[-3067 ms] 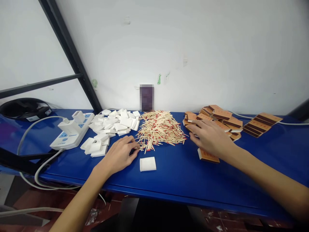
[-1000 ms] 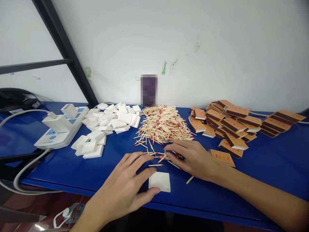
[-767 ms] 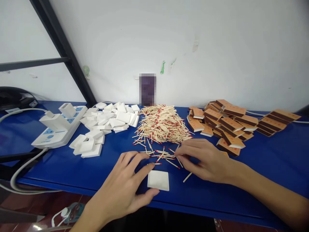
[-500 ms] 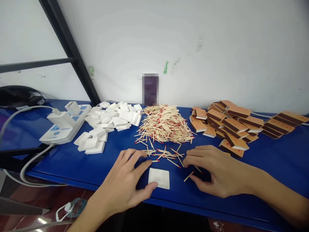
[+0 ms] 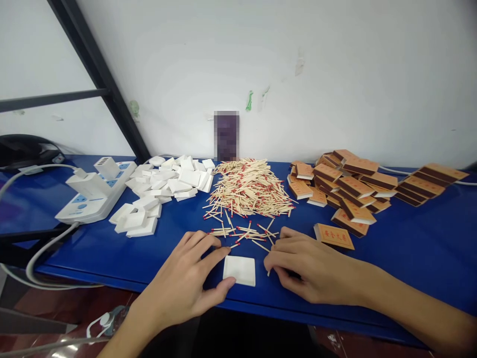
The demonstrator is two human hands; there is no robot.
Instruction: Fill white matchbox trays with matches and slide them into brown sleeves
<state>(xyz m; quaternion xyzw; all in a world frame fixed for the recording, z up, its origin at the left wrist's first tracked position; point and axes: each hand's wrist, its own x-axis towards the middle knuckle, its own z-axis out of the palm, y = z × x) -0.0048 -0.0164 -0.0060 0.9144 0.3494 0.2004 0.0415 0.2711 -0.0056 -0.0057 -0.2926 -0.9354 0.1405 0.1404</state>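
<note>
A shallow white matchbox tray (image 5: pixel 239 271) lies flat at the table's front. My left hand (image 5: pixel 194 273) is beside its left side, thumb and index finger apart; the thumb tip is at the tray's lower left edge. The index fingertip is close to a loose match (image 5: pixel 234 245). To the right of the tray, my right hand (image 5: pixel 301 266) has its fingers pinched together, with a short match end (image 5: pixel 269 273) showing beneath them; how many matches it holds is hidden. Several loose red-tipped matches (image 5: pixel 248 232) lie between the hands, in front of the large match heap (image 5: pixel 249 189).
White matchbox trays (image 5: pixel 182 179) are piled at the left, near a power strip (image 5: pixel 97 194) with plugs and cables. Orange matchbox covers (image 5: pixel 354 186) are heaped at the right, one cover (image 5: pixel 333 236) lying just behind my right hand. A dark metal frame (image 5: pixel 100 84) stands at the left.
My right hand has moved left toward the tray and its thumb and fingers have closed together on a match. My left hand stays about the same beside the tray. The view has shifted slightly.
</note>
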